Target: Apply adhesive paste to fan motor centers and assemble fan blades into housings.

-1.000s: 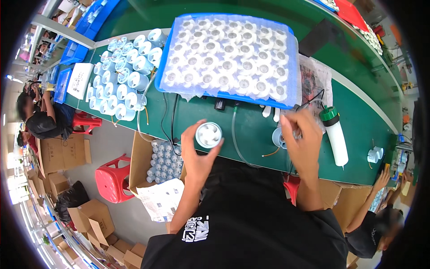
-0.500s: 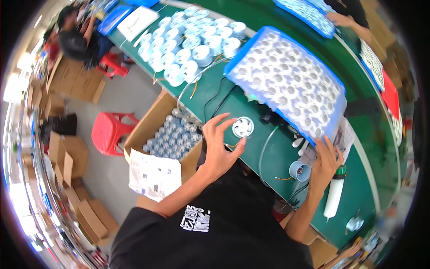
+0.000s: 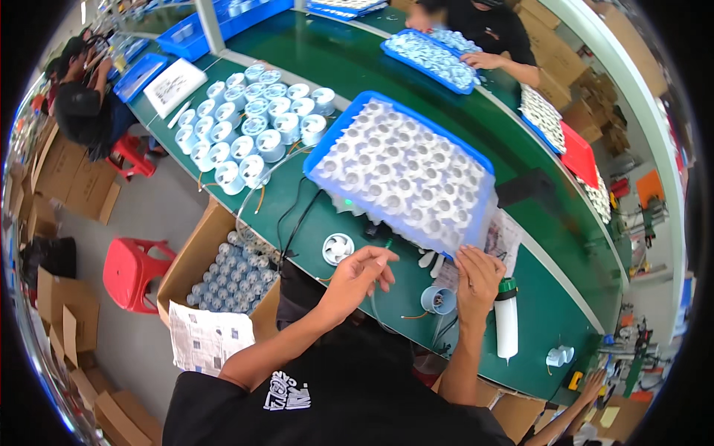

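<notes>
My left hand [image 3: 357, 282] is above the near edge of the green bench, its fingers loosely curled and nothing visible in them. Just left of it stands a round light blue housing with a white fan wheel [image 3: 338, 249]. My right hand [image 3: 478, 279] is at the near right corner of a blue tray [image 3: 327, 154], fingers drawn together; what they pinch is hidden. The tray carries rows of white ring-shaped parts [image 3: 404, 184] and sits raised and tilted over dark equipment. Below the right hand lies a light blue housing [image 3: 439, 300] with an orange wire.
Many light blue housings [image 3: 242, 147] stand at the bench's far left. A white bottle with a green cap [image 3: 506, 320] lies at right. A carton [image 3: 195, 256] of metallic round parts and a red stool [image 3: 135, 273] are at left. Across the bench, another person handles a blue tray [image 3: 387, 46].
My left hand has let go of the fan housing and moved right of it, its fingers curling in. My right hand stays at the tray corner. The whole view has shifted.
</notes>
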A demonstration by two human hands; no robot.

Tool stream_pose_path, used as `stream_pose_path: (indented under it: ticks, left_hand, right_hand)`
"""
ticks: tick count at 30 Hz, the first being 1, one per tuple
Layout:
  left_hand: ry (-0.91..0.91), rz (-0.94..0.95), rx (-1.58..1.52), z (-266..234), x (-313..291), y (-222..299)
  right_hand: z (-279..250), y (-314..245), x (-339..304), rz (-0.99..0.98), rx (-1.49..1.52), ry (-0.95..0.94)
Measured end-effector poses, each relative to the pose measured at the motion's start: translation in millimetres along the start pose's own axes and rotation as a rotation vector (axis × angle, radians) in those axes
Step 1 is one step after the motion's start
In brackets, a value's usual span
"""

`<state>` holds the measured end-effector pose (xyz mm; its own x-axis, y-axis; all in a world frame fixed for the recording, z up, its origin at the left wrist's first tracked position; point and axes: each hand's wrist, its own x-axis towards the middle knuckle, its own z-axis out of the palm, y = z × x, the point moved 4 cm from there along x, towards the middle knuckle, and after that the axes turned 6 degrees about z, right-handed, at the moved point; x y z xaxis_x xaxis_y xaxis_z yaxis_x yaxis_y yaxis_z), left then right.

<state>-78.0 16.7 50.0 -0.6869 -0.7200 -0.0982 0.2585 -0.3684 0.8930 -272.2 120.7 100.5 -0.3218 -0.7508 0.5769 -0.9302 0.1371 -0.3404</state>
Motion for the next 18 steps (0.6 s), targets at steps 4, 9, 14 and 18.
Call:
stream_pose_path:
  ticks: [4,9,14,18]
  left_hand:
    - [0.066,-0.024,-0.141,9,-3,5]
    - [0.134,0.164,-0.184,-34,-12,55]
    - [0.385,0.314,0.036,-114,-102,103]
    - [1.044,0.313,0.273,-243,-204,79]
  right_hand:
    - [-14,-60,-10,-0.147,0.164,0.01]
    - [14,-127,-39,-0.366,0.374,-0.222]
    - [25,-147,-58,-0.464,0.606,-0.319]
    - [34,-148,-62,-0.409,0.66,-0.324]
